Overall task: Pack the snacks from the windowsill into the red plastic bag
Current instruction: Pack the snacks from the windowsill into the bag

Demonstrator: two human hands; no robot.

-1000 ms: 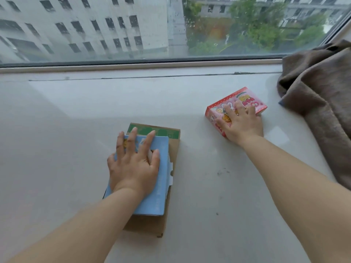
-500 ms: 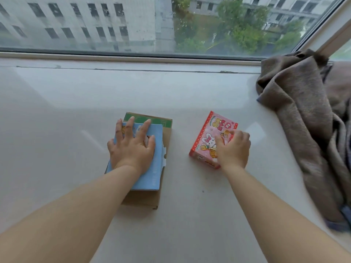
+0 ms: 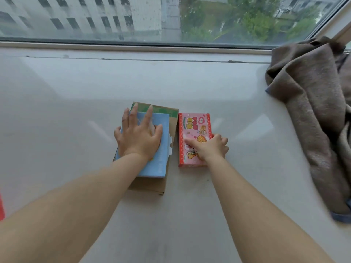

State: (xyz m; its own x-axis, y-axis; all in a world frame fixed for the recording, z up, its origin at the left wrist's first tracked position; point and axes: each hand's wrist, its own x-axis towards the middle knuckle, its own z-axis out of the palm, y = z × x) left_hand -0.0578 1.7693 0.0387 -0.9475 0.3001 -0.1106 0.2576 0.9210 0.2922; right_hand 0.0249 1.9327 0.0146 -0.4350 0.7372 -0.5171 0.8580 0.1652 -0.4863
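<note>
A light blue snack box (image 3: 160,164) lies on top of a brown cardboard box with a green end (image 3: 152,184) in the middle of the white windowsill (image 3: 76,95). My left hand (image 3: 138,138) rests flat on the blue box, fingers spread. Right beside the stack lies a pink and red snack box with a rabbit picture (image 3: 193,124), its long side against the brown box. My right hand (image 3: 209,148) holds this pink box at its near right part, thumb on top. A sliver of red (image 3: 1,207) shows at the left edge; I cannot tell if it is the bag.
A brown-grey curtain (image 3: 313,111) is heaped on the sill at the right, with a blue hem near the front. The window frame (image 3: 133,47) runs along the back of the sill.
My right hand has slid the pink box leftwards and turned it until it lies alongside the stacked boxes. My left hand has stayed on the blue box.
</note>
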